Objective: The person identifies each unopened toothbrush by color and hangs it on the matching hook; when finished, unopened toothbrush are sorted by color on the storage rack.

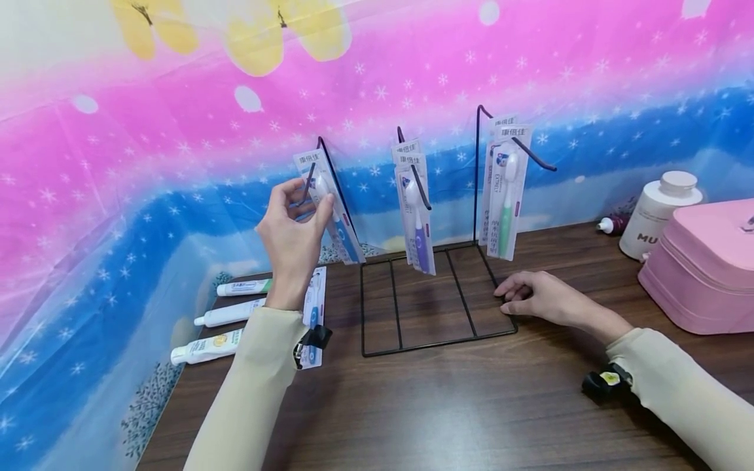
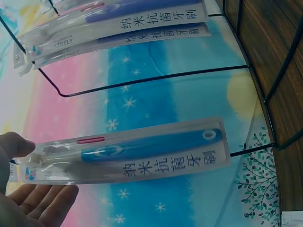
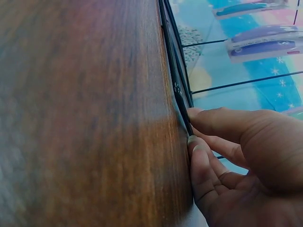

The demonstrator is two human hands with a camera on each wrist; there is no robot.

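Note:
My left hand (image 1: 292, 226) holds a packaged blue toothbrush (image 1: 343, 235) near its top, at the left hook of a black wire rack (image 1: 438, 343). In the left wrist view, thumb and fingers lie on opposite edges of the pack (image 2: 156, 151). Packaged purple toothbrushes (image 1: 421, 239) hang on the middle hook, and packs with a green toothbrush (image 1: 505, 216) in front hang on the right one. My right hand (image 1: 544, 299) pinches the right side of the rack's base between thumb and fingers, as the right wrist view shows.
Left of the rack, another packaged blue toothbrush (image 1: 315, 301) lies on the wooden table (image 1: 448, 405), beside several toothpaste tubes (image 1: 218, 345). A white bottle (image 1: 656, 212), a small dark tube (image 1: 614, 225) and a pink case (image 1: 701, 275) stand or lie at the right. Behind hangs a colourful cloth (image 1: 377, 85).

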